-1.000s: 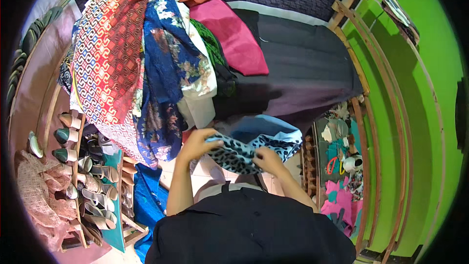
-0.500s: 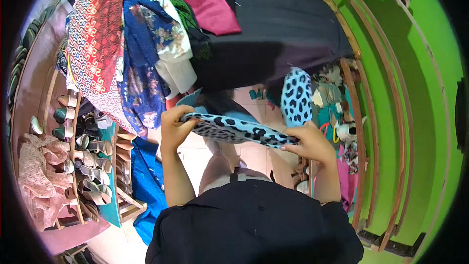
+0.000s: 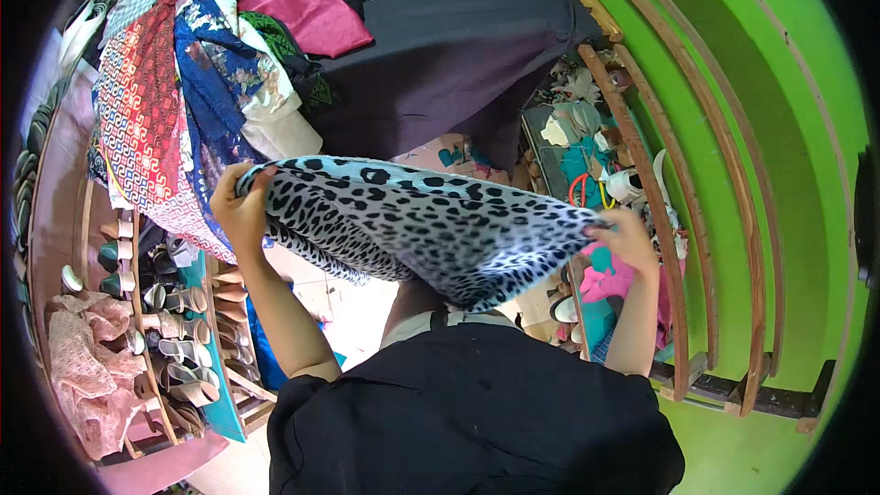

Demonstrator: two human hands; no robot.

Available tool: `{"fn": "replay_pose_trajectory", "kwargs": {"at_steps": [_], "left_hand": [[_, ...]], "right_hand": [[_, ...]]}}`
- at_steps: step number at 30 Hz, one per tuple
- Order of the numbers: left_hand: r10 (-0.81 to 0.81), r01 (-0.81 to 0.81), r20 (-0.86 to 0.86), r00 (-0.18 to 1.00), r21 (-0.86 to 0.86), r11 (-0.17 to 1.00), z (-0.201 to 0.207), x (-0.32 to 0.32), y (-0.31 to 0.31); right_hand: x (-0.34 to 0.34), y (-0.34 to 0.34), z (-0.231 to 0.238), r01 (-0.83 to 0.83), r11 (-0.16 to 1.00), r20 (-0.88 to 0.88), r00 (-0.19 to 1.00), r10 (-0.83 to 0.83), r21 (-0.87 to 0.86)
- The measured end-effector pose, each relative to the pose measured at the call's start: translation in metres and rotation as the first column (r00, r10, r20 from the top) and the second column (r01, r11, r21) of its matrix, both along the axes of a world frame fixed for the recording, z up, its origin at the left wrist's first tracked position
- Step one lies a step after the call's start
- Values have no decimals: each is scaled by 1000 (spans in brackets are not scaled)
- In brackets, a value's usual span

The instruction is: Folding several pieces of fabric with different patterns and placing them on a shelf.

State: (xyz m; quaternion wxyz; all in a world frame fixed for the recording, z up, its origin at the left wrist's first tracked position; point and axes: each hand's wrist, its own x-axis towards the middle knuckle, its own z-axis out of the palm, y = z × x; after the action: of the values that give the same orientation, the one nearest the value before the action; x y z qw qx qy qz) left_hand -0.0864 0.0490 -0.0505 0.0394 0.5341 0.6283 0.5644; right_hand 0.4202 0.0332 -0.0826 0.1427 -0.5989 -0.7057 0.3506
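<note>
A pale blue cloth with black leopard spots (image 3: 422,225) is stretched out wide in front of me. My left hand (image 3: 240,206) grips its left edge, and my right hand (image 3: 628,236) grips its right edge. The cloth sags a little between the two hands and hides what lies under it. Beyond it lies a bed with a dark grey cover (image 3: 449,37).
A heap of patterned clothes (image 3: 183,82) and a pink cloth (image 3: 307,18) lie on the bed's left. A shoe rack with several shoes (image 3: 156,302) stands at the left. A shelf of cluttered small things (image 3: 587,156) runs along the green wall (image 3: 770,174) at the right.
My hands have drawn apart, spreading the bunched spotted cloth out flat and wide. The view has shifted, so the bed now sits higher.
</note>
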Motion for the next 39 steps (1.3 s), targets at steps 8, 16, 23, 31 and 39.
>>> {"fn": "replay_pose_trajectory", "kwargs": {"at_steps": [8, 16, 23, 31, 39], "left_hand": [[-33, 61, -101, 994, 290, 955, 29, 38, 27], [-14, 87, -264, 964, 265, 960, 18, 55, 34], [-22, 9, 34, 999, 343, 939, 21, 23, 56], [-347, 347, 2, 938, 24, 938, 57, 79, 31], [-565, 560, 14, 825, -167, 812, 47, 121, 25]], "right_hand": [[5, 32, 50, 704, 475, -570, 708, -418, 528], [-13, 73, 47, 564, 127, -498, 798, -341, 816], [-34, 104, 59, 694, 191, -617, 710, -340, 694], [-114, 82, 83, 460, 767, -876, 399, 273, 448], [-211, 64, 81, -139, 603, 16, 979, 204, 786]]}}
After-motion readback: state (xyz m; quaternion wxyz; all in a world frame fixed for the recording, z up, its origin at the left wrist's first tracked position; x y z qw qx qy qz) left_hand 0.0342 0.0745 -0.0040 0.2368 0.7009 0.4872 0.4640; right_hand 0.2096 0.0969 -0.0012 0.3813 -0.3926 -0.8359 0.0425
